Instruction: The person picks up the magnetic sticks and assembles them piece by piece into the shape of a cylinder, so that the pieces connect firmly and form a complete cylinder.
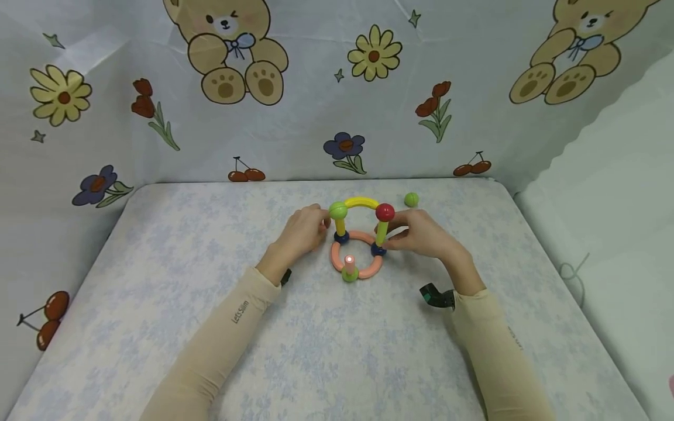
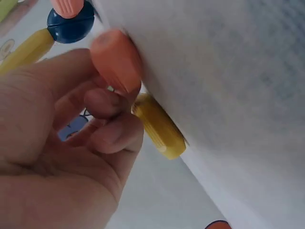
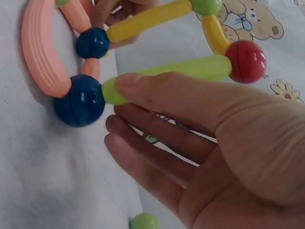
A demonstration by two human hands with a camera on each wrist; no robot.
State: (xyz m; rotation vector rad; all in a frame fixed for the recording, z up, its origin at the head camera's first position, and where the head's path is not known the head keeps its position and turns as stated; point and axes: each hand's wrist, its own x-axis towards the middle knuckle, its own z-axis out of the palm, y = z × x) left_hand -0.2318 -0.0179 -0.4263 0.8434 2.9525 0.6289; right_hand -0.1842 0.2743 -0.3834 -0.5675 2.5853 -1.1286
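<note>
A frame of magnetic sticks and balls stands on the table. Curved pink sticks (image 1: 336,257) form its base ring, joined by two dark blue balls (image 3: 79,100) and a green ball (image 1: 350,274) bearing an upright pink stick (image 1: 350,263). A yellow stick (image 1: 340,227) and a light green stick (image 3: 190,69) rise to a green ball (image 1: 338,210) and a red ball (image 1: 385,212), bridged by a curved yellow stick (image 1: 361,202). My right hand (image 1: 418,234) pinches the light green stick low down. Left of the frame, my left hand (image 1: 302,231) holds a short orange stick (image 2: 116,59).
A loose green ball (image 1: 411,199) lies behind the right hand near the table's (image 1: 210,245) far edge. Another yellow stick (image 2: 159,126) rests on the table by the left fingers. A printed cloth (image 1: 305,88) hangs behind.
</note>
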